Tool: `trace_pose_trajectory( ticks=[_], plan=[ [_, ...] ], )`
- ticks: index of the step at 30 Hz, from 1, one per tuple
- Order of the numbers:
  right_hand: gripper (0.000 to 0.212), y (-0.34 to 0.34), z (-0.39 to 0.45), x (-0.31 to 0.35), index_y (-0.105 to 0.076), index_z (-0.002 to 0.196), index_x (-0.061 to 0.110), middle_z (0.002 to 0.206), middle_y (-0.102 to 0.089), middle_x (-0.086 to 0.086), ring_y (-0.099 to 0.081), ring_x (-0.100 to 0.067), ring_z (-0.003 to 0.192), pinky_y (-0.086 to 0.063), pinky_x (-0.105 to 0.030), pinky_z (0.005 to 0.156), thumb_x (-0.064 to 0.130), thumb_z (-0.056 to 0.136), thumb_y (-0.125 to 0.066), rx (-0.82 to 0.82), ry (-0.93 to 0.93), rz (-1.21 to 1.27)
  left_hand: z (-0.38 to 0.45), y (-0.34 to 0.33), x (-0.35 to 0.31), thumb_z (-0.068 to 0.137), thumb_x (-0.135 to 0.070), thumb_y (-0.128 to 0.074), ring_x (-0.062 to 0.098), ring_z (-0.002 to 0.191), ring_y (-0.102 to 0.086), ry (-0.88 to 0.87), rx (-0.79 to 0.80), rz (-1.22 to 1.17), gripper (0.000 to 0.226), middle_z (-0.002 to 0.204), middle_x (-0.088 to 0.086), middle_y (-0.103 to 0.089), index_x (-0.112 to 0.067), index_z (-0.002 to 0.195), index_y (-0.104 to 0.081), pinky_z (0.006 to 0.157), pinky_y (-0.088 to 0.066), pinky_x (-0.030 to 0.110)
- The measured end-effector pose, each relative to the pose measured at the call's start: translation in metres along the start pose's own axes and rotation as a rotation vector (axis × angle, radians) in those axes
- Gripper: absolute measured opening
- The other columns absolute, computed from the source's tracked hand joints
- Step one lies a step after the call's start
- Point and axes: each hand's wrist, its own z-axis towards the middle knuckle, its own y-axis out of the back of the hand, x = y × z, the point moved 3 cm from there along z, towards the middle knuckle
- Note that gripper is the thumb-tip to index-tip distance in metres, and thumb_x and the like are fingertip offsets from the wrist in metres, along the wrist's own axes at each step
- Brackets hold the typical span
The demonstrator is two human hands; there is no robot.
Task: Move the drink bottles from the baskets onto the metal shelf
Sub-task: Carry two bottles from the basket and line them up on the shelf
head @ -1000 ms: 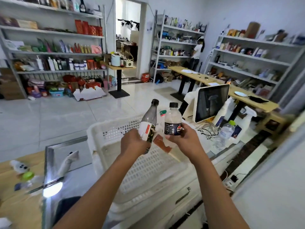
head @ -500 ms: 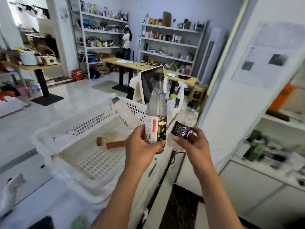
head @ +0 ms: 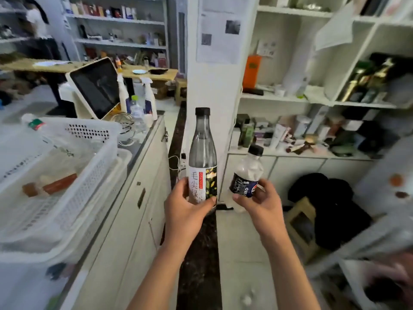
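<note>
My left hand (head: pixel 186 211) grips a tall grey bottle (head: pixel 203 153) with a black cap and a white and floral label, held upright. My right hand (head: pixel 260 203) grips a shorter clear bottle (head: pixel 247 173) with a black cap and dark label, tilted slightly right. Both are held over the floor between the counter and the wall shelves. To the left, a white plastic basket (head: pixel 89 173) on the counter holds a brown-capped bottle (head: pixel 50 187) lying down and a clear bottle with a green and red label (head: pixel 36 125) leaning at its far corner.
A white counter with cabinet doors (head: pixel 134 211) runs along the left, with a tilted screen (head: pixel 95 87) and spray bottles behind the basket. A white pillar (head: pixel 214 86) stands ahead. Cluttered white shelves (head: pixel 312 151) fill the right. A wooden stool with dark cloth (head: pixel 312 218) stands on the floor.
The view has swung right, away from the basket and toward the pillar and white shelves. Both hands still hold their bottles and now hang clear of the basket, over the floor.
</note>
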Motion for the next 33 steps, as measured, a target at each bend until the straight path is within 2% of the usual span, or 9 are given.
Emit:
trace_pose_trajectory(
  ticks=[5, 9, 15, 18, 19, 21, 25, 29, 33],
  plan=[
    [0.066, 0.086, -0.062, -0.018, -0.052, 0.120, 0.014, 0.104, -0.073, -0.001, -0.071, -0.016, 0.098, -0.056, -0.028, 0.082, 0.006, 0.067, -0.090, -0.304, -0.073, -0.021, -0.063, -0.059, -0.006, 0.065, -0.021, -0.088, -0.010, 0.086, -0.063, 0.002, 0.207, 0.038, 0.058, 0.102, -0.017, -0.066, -0.027, 0.115, -0.058, 0.065, -0.049, 0.007],
    [0.065, 0.147, -0.108, -0.018, -0.054, 0.112, 0.027, 0.112, -0.070, 0.002, -0.067, -0.013, 0.105, -0.053, -0.037, 0.097, 0.018, 0.063, -0.094, -0.522, -0.066, -0.076, -0.104, -0.107, -0.018, 0.064, -0.012, -0.088, -0.014, 0.082, -0.062, -0.015, 0.384, 0.026, 0.062, 0.100, -0.014, -0.066, -0.023, 0.116, -0.058, 0.062, -0.048, 0.005],
    [0.059, 0.211, -0.173, 0.005, -0.051, 0.104, 0.033, 0.103, -0.068, 0.005, -0.066, 0.002, 0.091, -0.054, -0.024, 0.083, 0.014, 0.066, -0.091, -0.797, -0.041, -0.184, -0.155, -0.172, -0.036, 0.063, -0.011, -0.088, -0.017, 0.081, -0.061, -0.112, 0.638, -0.030, 0.057, 0.098, -0.018, -0.065, -0.025, 0.110, -0.058, 0.064, -0.047, 0.004],
    [0.064, 0.237, -0.212, 0.015, -0.051, 0.109, 0.034, 0.106, -0.069, 0.005, -0.067, -0.009, 0.100, -0.057, -0.043, 0.089, 0.026, 0.062, -0.092, -0.957, -0.065, -0.228, -0.181, -0.206, -0.044, 0.063, -0.012, -0.089, -0.008, 0.081, -0.065, -0.121, 0.796, -0.060, 0.060, 0.100, -0.011, -0.070, -0.020, 0.115, -0.061, 0.069, -0.055, 0.014],
    [0.064, 0.243, -0.224, 0.019, -0.051, 0.110, 0.033, 0.107, -0.069, 0.004, -0.066, -0.011, 0.101, -0.056, -0.043, 0.091, 0.025, 0.062, -0.092, -0.997, -0.065, -0.255, -0.189, -0.216, -0.045, 0.062, -0.012, -0.089, -0.005, 0.082, -0.067, -0.109, 0.844, -0.074, 0.060, 0.099, -0.012, -0.070, -0.020, 0.115, -0.061, 0.071, -0.057, 0.021],
    [0.063, 0.255, -0.246, 0.025, -0.051, 0.109, 0.030, 0.107, -0.068, 0.004, -0.066, -0.009, 0.100, -0.054, -0.034, 0.090, 0.018, 0.064, -0.093, -1.083, -0.075, -0.306, -0.207, -0.234, -0.050, 0.062, -0.012, -0.089, 0.000, 0.085, -0.068, -0.106, 0.930, -0.112, 0.060, 0.099, -0.012, -0.070, -0.022, 0.113, -0.060, 0.073, -0.059, 0.028],
    [0.064, 0.265, -0.274, 0.042, -0.050, 0.115, 0.022, 0.101, -0.063, 0.012, -0.062, 0.006, 0.090, -0.049, -0.011, 0.075, 0.014, 0.066, -0.091, -1.184, -0.093, -0.397, -0.234, -0.252, -0.063, 0.062, -0.012, -0.089, -0.008, 0.085, -0.065, -0.149, 1.039, -0.183, 0.060, 0.100, -0.013, -0.068, -0.026, 0.112, -0.059, 0.070, -0.053, 0.011],
    [0.069, 0.273, -0.295, 0.056, -0.051, 0.118, 0.020, 0.107, -0.066, 0.006, -0.064, -0.005, 0.100, -0.052, -0.018, 0.080, 0.021, 0.063, -0.092, -1.330, -0.111, -0.459, -0.253, -0.272, -0.081, 0.062, -0.018, -0.090, -0.003, 0.092, -0.064, -0.174, 1.175, -0.226, 0.065, 0.109, -0.008, -0.064, -0.022, 0.117, -0.057, 0.074, -0.055, 0.014],
    [0.067, 0.278, -0.304, 0.073, -0.049, 0.116, 0.025, 0.107, -0.066, 0.006, -0.063, -0.004, 0.101, -0.050, -0.019, 0.081, 0.021, 0.064, -0.092, -1.412, -0.097, -0.498, -0.262, -0.289, -0.098, 0.061, -0.020, -0.090, 0.002, 0.095, -0.064, -0.210, 1.241, -0.265, 0.065, 0.111, -0.003, -0.064, -0.024, 0.115, -0.055, 0.080, -0.055, 0.016]
  ],
)
